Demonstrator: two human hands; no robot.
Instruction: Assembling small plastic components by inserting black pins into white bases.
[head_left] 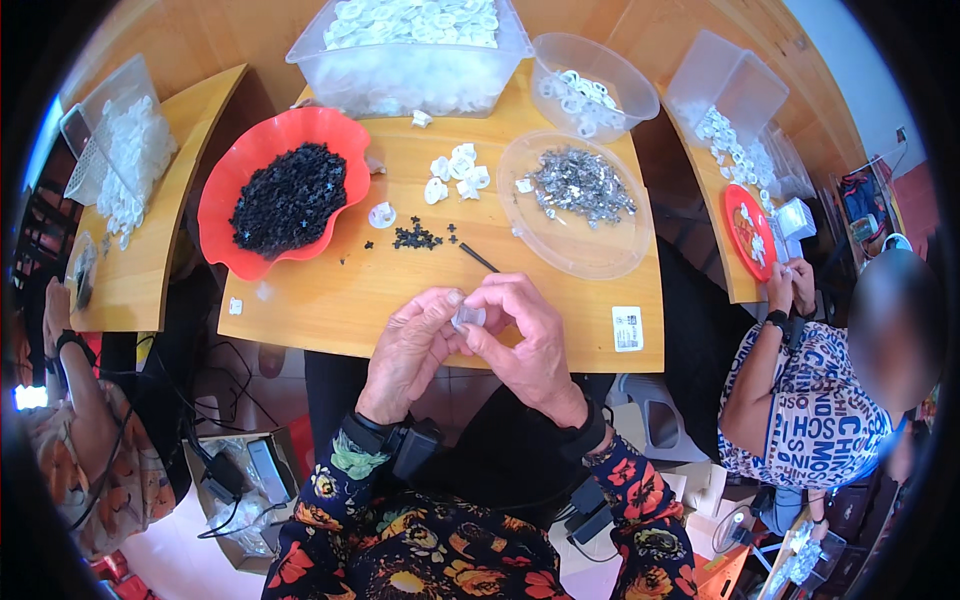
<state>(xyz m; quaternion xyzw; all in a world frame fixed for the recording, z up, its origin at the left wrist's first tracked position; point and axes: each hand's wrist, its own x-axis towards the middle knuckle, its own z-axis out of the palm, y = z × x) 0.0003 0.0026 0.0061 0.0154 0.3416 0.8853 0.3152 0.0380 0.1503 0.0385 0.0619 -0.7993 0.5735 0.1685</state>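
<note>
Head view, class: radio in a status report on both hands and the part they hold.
Left hand and right hand both pinching small white part. Held above wooden table edge. Nothing between the hands.

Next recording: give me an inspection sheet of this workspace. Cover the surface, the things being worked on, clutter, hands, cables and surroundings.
Surface: wooden table, with a white sticker near its front edge.
Job's things: small white part pinched between both hands; red bowl of black pieces; clear dish of metal bits; clear tub of white rings.
Clutter: loose black pieces, a thin black rod, scattered white parts.
Hands: left hand and right hand both grip the white part.
Cables: black cables on the floor at the left.
Surroundings: co-workers at side tables on the left and the right.
</note>
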